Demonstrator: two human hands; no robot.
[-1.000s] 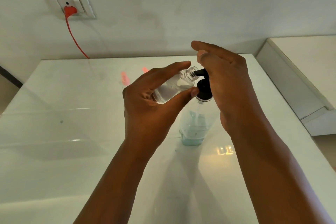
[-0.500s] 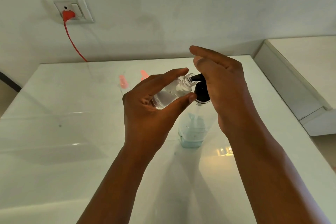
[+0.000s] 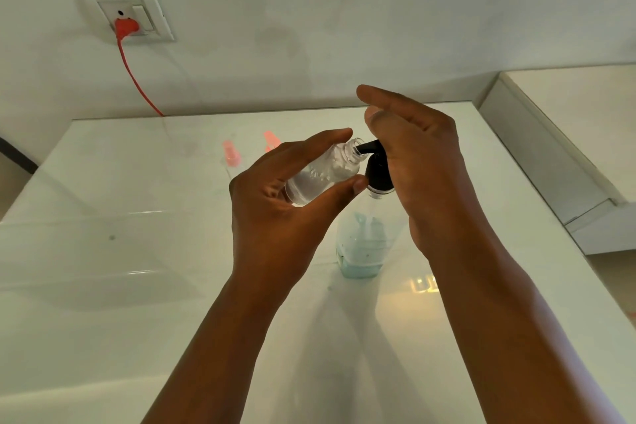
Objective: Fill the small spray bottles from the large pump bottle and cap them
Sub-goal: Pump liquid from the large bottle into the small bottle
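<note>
Left hand: my left hand (image 3: 275, 210) grips the vial (image 3: 323, 172), thumb below, fingers over it.
Vial axis: tilted, open neck up and right, meeting the black spout (image 3: 366, 147).
Right hand: my right hand (image 3: 423, 162) rests on the pump head, fingers straight; it is nearer the pump.
Bottle: the bottle (image 3: 364, 244) stands on the table (image 3: 137, 251), little blue liquid left.
Next: I judge a press down, neck kept on spout.

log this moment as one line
step: filling | left hand: holds small bottle at pump spout | right hand: on pump head
</note>
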